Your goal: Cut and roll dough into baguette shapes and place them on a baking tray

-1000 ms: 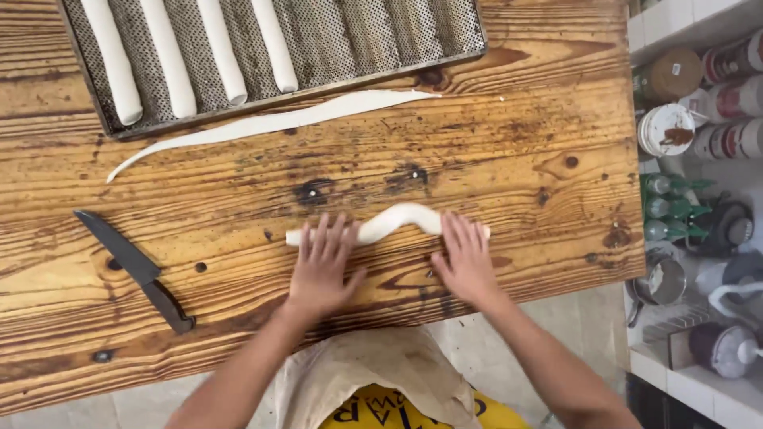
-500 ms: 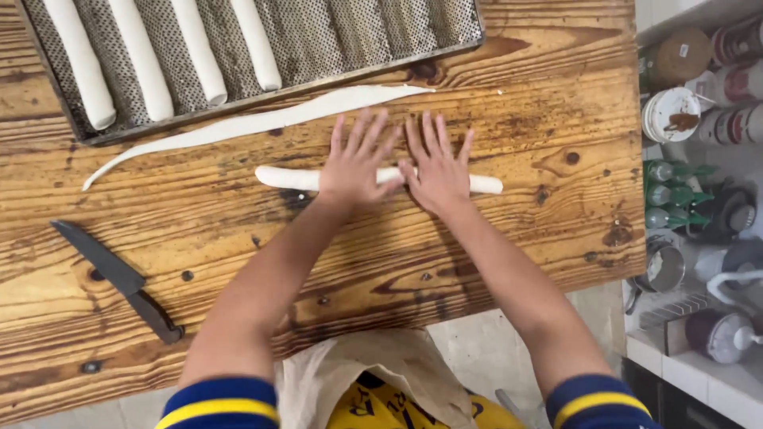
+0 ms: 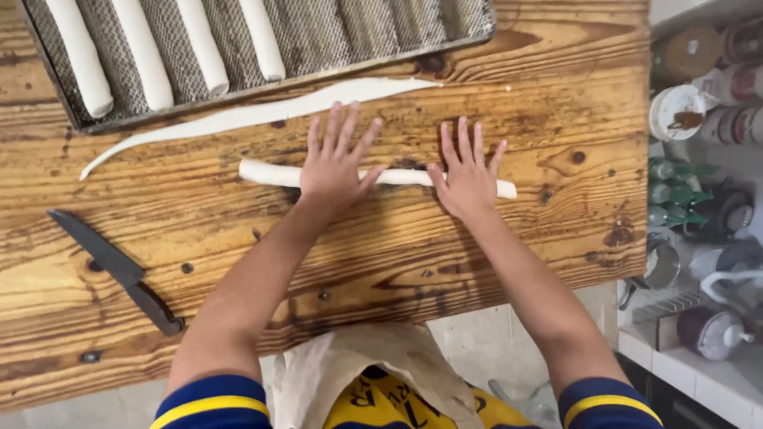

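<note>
One dough rope (image 3: pixel 397 176) lies on the wooden worktop (image 3: pixel 517 254) under two flat hands, left hand (image 3: pixel 335 163) and right hand (image 3: pixel 467 175), fingers spread and open, pressing rather than gripping. Also present: one long thin dough strip (image 3: pixel 238 117), one dark knife (image 3: pixel 119 270), and one ridged tray (image 3: pixel 358 36) carrying four dough sticks (image 3: pixel 143 52), possibly more beyond the frame. Since half a second ago the hands have moved apart and the rope has lengthened; its long axis runs left to right, tilting slightly toward the person at the right end.

light: bright, even | shadows: soft, faint | focus: sharp centre, slight blur at edges
</note>
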